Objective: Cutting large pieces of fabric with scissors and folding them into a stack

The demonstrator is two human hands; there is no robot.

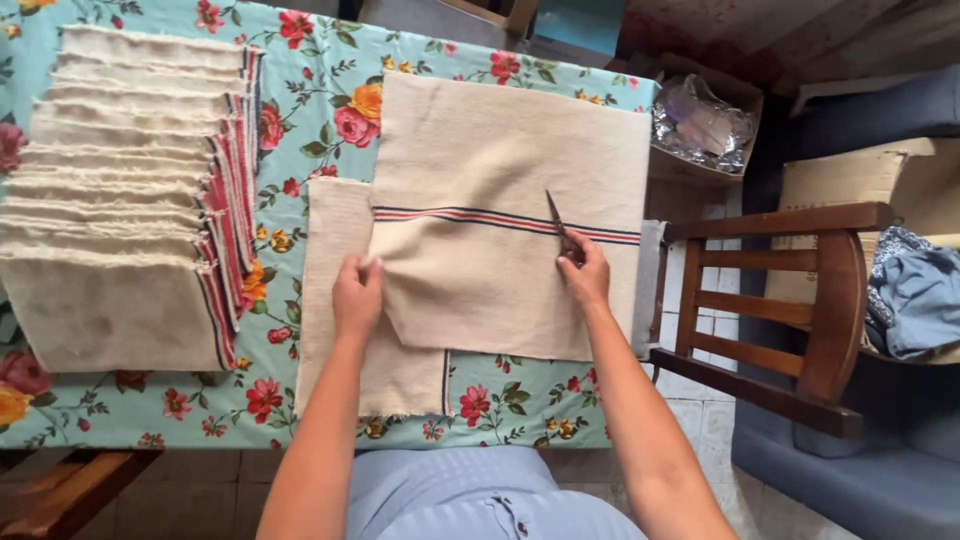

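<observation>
The person stands at the near edge of the surface [330, 110], which is covered with a light blue floral cloth. In the middle lies a cream cloth [500, 190] with a thin stripe of red and dark blue across it — this is the landmark for all the rest.

The left hand [357, 297] rests on the near-left corner of this cream cloth, fingers bent and pinching the folded edge, so the grip is narrow and holds fabric. The right hand [585, 275] lies on the cloth's right part, just below the stripe, closed around the handles of the scissors [558, 225]. Their blades point away from the person, across the stripe, and I cannot tell if they are open.

Under the cream cloth, showing at its left and near side, is a second cream piece [345, 370] with a dark line at its near-right edge.

Far left of the cloth sits a stack of folded cloths [120, 190], overlapping like steps, with red edges on their right side.

Right of the cloth, off the surface, stands a wooden chair [790, 300]. Beyond its back is a cardboard box [705, 125] with shiny foil and clear wrapping inside — and further right a plain tan carton [860, 180] beside blue fabric [920, 300].
</observation>
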